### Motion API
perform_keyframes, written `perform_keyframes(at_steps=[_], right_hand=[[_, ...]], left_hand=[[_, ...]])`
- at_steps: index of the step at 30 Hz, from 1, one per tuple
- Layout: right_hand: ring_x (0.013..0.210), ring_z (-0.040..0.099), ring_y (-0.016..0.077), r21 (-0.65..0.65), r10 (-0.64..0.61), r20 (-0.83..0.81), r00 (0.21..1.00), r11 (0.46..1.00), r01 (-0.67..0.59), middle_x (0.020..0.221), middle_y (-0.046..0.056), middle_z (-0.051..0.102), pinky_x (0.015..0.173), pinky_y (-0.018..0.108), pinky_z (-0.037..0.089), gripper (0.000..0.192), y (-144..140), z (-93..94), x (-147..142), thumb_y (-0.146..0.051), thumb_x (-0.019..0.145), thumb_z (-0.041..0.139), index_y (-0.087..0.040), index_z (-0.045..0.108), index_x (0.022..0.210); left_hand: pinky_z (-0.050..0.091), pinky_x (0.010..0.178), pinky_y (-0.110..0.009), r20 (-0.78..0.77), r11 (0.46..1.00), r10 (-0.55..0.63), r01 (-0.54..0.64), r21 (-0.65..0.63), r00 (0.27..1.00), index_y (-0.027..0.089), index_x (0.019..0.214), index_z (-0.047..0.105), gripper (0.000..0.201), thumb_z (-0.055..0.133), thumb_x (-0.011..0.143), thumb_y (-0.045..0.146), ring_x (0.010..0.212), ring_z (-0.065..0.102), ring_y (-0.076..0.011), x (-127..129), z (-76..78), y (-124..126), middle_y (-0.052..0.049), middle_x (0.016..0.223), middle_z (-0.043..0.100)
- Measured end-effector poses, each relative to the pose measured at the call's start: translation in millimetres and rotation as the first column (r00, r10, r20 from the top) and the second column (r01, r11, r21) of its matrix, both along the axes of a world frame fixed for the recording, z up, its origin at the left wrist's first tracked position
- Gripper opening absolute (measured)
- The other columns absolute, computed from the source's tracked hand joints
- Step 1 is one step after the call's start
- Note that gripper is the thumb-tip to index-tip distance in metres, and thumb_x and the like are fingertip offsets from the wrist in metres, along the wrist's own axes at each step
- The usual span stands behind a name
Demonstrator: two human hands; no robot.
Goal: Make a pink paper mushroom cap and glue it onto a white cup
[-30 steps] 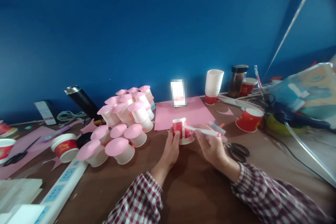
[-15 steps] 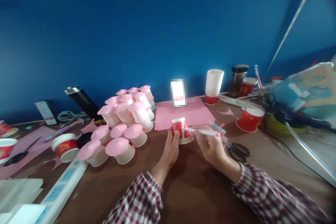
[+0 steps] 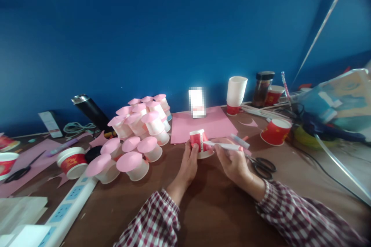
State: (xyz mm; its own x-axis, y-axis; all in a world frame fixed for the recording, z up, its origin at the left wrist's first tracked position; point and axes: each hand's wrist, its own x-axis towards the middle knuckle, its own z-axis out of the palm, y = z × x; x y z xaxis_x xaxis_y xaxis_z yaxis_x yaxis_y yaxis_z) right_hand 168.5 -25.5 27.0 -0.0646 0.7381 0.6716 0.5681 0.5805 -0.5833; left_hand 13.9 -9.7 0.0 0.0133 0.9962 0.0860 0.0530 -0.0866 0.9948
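One small red cup [image 3: 199,141] sits upside down on the desk [image 3: 208,208], at the near edge of a pink paper sheet [image 3: 203,123]. My left hand [image 3: 189,164] is wrapped around its side. My right hand [image 3: 233,162] is closed on a white pen [image 3: 224,146], and its tip seems to touch the cup. Black scissors [image 3: 262,166] lie just right of that hand. Pink-topped cups [image 3: 136,135] are piled to the left.

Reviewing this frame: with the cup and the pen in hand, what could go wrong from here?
The left hand steadies a small upturned red cup while the right hand holds a white pen to it; the light cup could slip or tip, smearing the mark. The pen may also stray onto the pink sheet behind. Black scissors lie by the right wrist and could get knocked.
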Motion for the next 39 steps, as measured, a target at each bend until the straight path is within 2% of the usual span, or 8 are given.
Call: perform_keyframes(at_steps=[13,16,20,23,26,30,35,39], right_hand=[[0.077,0.064,0.0185,0.006,-0.031,-0.019,0.999,0.999,0.031,0.084,0.006,0.068,0.071,0.029,0.051,0.018,-1,1.5,3,-0.022,0.091,0.046,-0.019,0.063,0.091],[0.072,0.064,0.0175,-0.012,-0.047,-0.074,0.996,0.999,0.046,0.081,0.006,0.068,0.069,0.029,0.052,0.017,1,-1.2,3,-0.023,0.091,0.047,-0.019,0.063,0.089],[0.065,0.063,0.0164,-0.047,-0.084,-0.228,0.97,0.996,0.075,0.075,0.005,0.066,0.066,0.03,0.053,0.018,1,-5.8,4,-0.028,0.091,0.047,-0.018,0.062,0.092],[0.069,0.062,0.0163,-0.081,-0.068,-0.199,0.978,0.995,0.052,0.081,0.006,0.066,0.068,0.029,0.053,0.02,-2,-5.4,5,-0.028,0.092,0.046,-0.018,0.06,0.101],[0.075,0.062,0.0165,-0.061,-0.021,-0.136,0.991,0.998,0.013,0.09,0.007,0.065,0.073,0.029,0.052,0.021,-6,-1.6,4,-0.026,0.092,0.046,-0.018,0.059,0.106],[0.085,0.062,0.0199,-0.018,0.018,-0.093,0.995,1.0,-0.02,0.093,0.008,0.065,0.08,0.034,0.052,0.019,-9,7.1,4,-0.025,0.091,0.046,-0.018,0.06,0.102],[0.09,0.063,0.023,-0.038,0.071,-0.094,0.993,0.996,-0.075,0.095,0.009,0.066,0.077,0.037,0.054,0.023,-13,17.9,5,-0.027,0.093,0.041,-0.021,0.059,0.104],[0.096,0.062,0.022,-0.024,0.031,-0.16,0.987,0.999,-0.036,0.105,0.011,0.064,0.082,0.036,0.053,0.025,-9,7.5,1,-0.025,0.092,0.041,-0.018,0.054,0.112]], left_hand=[[0.027,0.105,-0.035,0.064,1.0,-0.01,0.012,-0.024,0.998,0.019,0.127,0.048,0.052,0.046,0.085,0.049,0.126,0.04,-0.0255,0,-1.3,-1,-0.01,0.133,0.049],[0.027,0.105,-0.035,0.104,0.998,0.02,-0.014,-0.058,0.994,0.021,0.127,0.049,0.052,0.05,0.084,0.049,0.127,0.04,-0.026,-1,-0.5,-1,-0.01,0.134,0.049],[0.035,0.099,-0.034,0.324,0.995,0.066,-0.036,-0.097,0.944,0.019,0.114,0.059,0.044,0.055,0.081,0.047,0.119,0.048,-0.0261,-1,2.6,1,-0.011,0.125,0.056],[0.042,0.089,-0.033,0.515,0.994,-0.008,0.063,-0.089,0.857,0.018,0.106,0.061,0.041,0.051,0.082,0.05,0.101,0.058,-0.022,-1,3.6,4,-0.01,0.108,0.064],[0.044,0.081,-0.03,0.589,0.994,-0.003,0.069,-0.089,0.808,0.018,0.102,0.061,0.04,0.052,0.081,0.052,0.087,0.061,-0.0173,-1,1.0,7,-0.006,0.095,0.065],[0.045,0.08,-0.029,0.604,0.994,-0.021,0.082,-0.073,0.796,0.018,0.098,0.06,0.037,0.051,0.083,0.051,0.087,0.061,-0.017,-2,-2.1,9,-0.005,0.093,0.065],[0.043,0.086,-0.033,0.578,0.991,-0.093,0.133,-0.026,0.811,0.02,0.106,0.055,0.036,0.054,0.082,0.047,0.096,0.06,-0.0196,-3,0.2,6,-0.006,0.103,0.063],[0.042,0.09,-0.033,0.546,0.988,-0.111,0.151,-0.028,0.83,0.021,0.111,0.051,0.04,0.064,0.077,0.036,0.101,0.058,-0.0197,-5,0.5,5,-0.008,0.111,0.061]])
